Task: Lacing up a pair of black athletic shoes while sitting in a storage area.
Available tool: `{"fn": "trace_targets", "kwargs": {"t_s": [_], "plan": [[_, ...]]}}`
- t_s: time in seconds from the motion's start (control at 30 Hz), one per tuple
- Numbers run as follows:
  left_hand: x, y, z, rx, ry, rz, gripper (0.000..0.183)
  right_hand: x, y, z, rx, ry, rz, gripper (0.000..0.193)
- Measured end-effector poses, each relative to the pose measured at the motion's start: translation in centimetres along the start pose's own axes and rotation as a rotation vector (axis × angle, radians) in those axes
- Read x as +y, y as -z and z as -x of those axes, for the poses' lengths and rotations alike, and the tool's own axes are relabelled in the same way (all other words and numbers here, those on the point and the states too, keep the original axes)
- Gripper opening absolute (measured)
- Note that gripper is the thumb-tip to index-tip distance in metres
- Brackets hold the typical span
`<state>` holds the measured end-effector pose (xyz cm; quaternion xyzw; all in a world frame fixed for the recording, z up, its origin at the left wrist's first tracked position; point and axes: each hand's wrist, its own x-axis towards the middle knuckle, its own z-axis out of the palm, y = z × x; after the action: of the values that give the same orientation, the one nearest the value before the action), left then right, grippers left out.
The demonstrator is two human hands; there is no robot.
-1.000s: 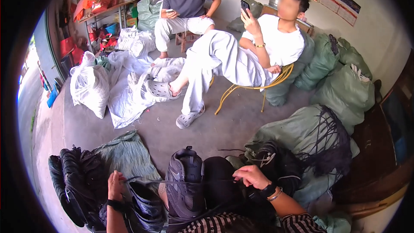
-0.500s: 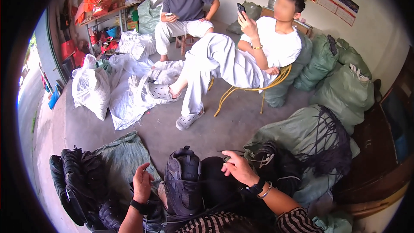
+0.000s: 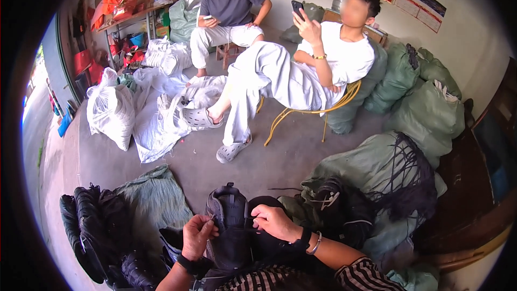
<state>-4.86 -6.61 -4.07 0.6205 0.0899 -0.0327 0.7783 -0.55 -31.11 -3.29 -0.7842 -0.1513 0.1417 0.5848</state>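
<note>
1. Before the wearer's lap, a dark shoe sits between both hands, opening in view.
2. Left hand: thumb and forefinger pinched together at the shoe's left edge, on a thin dark lace.
3. Right hand: fingertips clamped on lace at the right edge, wrist bent inward.
4. To the left I see stacked shoes beside a green sheet; to the right, a sack with dark cords draped over it.
5. Across the floor, two people sit, each holding a phone.
</note>
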Motion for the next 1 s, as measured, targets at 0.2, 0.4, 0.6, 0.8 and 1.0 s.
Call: {"fn": "trace_targets", "kwargs": {"t_s": [0.2, 0.4, 0.6, 0.8, 1.0], "plan": [[0.0, 3.0, 0.0, -0.199, 0.197, -0.156, 0.015, -1.1, -0.9, 1.3, -0.085, -0.227, -0.116, 0.008], [1.0, 1.3, -2.1, -0.290, 0.164, -0.148, 0.011, -0.5, -0.1, 1.3, 0.075, -0.080, -0.001, 0.008], [-0.1, 2.4, -1.8, -0.282, 0.240, -0.110, 0.010, -0.7, 0.0, 1.2, 0.008, -0.098, 0.069, 0.011], [-0.3, 2.6, -1.3, -0.282, 0.221, -0.096, 0.016, -0.3, -0.5, 1.1, 0.070, -0.057, 0.119, 0.013], [-0.2, 2.9, -1.1, -0.259, 0.200, -0.130, 0.015, 0.1, -1.3, 0.4, 0.126, 0.075, 0.203, 0.010]]}}
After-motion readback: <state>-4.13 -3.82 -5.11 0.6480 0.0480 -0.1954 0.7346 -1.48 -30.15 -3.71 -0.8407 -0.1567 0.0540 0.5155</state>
